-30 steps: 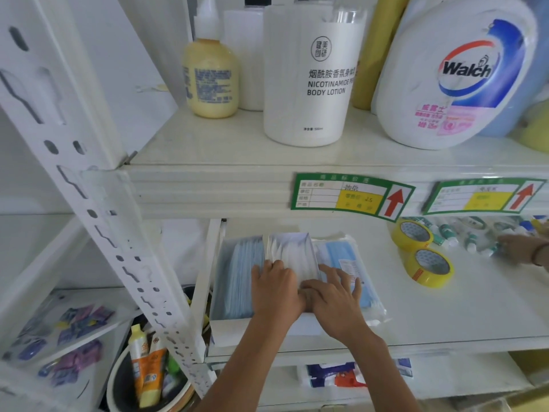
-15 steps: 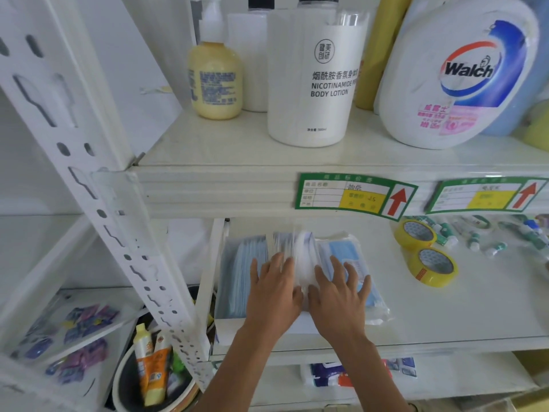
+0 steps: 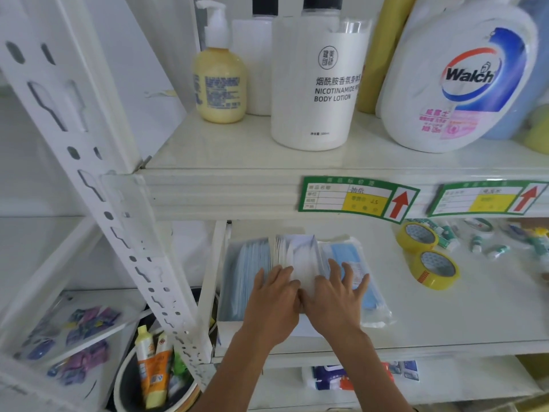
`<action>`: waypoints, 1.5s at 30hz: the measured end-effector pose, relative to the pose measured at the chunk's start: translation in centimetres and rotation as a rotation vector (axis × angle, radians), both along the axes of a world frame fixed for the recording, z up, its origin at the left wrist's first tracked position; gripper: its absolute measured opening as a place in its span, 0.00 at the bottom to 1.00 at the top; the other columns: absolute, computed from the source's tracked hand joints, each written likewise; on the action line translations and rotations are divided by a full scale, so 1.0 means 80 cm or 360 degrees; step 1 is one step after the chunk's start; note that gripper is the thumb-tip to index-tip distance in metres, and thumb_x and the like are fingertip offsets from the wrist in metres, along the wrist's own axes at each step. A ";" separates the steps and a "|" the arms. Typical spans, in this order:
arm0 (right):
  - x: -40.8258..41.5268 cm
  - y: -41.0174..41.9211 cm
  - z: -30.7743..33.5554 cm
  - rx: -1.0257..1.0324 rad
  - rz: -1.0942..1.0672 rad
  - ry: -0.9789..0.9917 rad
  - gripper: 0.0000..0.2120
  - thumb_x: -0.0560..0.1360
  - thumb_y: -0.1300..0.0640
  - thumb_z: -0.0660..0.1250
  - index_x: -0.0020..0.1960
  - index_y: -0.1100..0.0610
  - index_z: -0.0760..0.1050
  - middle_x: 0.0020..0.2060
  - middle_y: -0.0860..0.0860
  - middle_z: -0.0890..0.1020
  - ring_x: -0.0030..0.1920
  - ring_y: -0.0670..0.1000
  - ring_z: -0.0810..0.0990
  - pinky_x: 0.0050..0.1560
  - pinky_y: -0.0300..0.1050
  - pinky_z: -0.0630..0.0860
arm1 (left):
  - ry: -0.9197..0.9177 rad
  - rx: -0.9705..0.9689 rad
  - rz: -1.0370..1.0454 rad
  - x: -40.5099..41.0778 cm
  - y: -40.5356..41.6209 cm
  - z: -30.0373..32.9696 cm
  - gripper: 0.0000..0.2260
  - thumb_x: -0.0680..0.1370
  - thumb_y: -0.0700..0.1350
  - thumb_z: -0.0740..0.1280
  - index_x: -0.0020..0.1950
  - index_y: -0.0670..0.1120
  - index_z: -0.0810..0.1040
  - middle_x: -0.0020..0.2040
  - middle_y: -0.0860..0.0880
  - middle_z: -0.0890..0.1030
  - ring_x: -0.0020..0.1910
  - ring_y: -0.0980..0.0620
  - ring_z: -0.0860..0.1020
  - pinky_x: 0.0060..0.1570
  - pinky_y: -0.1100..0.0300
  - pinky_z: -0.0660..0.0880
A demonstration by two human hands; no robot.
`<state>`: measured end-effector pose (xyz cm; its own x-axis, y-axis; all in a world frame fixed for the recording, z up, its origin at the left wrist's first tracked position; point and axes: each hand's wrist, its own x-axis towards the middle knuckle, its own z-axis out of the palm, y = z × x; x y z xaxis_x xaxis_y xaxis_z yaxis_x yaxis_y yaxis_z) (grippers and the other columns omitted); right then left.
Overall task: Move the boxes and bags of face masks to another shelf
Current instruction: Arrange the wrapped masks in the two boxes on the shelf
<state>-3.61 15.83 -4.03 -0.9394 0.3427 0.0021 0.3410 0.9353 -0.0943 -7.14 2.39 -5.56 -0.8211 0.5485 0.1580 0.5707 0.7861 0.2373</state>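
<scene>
Item: mask box (image 3: 237, 292), middle shelf (image 3: 445, 322); left hand (image 3: 274, 295) and right hand (image 3: 335, 295), previously curled, now flattened, ungripping, on white packs (image 3: 300, 254); bagged masks (image 3: 350, 263) alongside; seemingly settling contents; relocation pending.

Two bare forearms are seen entering from the lower edge, with no sleeve, watch, band or glove worn on either. The left hand (image 3: 274, 301) and the right hand (image 3: 334, 298) are uncovered, and no rings are seen on the fingers. The nails are kept short and unpainted.
</scene>
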 end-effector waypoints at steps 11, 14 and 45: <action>-0.011 -0.009 0.027 -0.0153 -0.0165 -0.0034 0.15 0.71 0.45 0.64 0.52 0.50 0.82 0.76 0.48 0.66 0.77 0.58 0.56 0.74 0.70 0.43 | -0.0100 0.0259 -0.0060 0.001 -0.004 0.002 0.23 0.82 0.43 0.59 0.77 0.51 0.62 0.80 0.49 0.61 0.80 0.50 0.56 0.79 0.46 0.48; -0.007 -0.008 0.045 -0.0125 -0.0133 0.0254 0.14 0.71 0.45 0.62 0.47 0.50 0.83 0.68 0.48 0.76 0.70 0.57 0.69 0.74 0.62 0.56 | 0.0053 0.0446 -0.0085 0.006 -0.006 0.001 0.21 0.83 0.46 0.59 0.75 0.52 0.62 0.77 0.50 0.66 0.77 0.51 0.64 0.77 0.50 0.56; -0.028 -0.008 0.060 -0.0260 0.0126 0.0034 0.17 0.77 0.59 0.60 0.65 0.55 0.69 0.53 0.57 0.80 0.54 0.60 0.77 0.45 0.48 0.67 | 0.0065 0.0160 -0.0098 0.005 -0.014 -0.008 0.17 0.84 0.52 0.56 0.73 0.53 0.67 0.77 0.50 0.67 0.78 0.48 0.61 0.79 0.49 0.53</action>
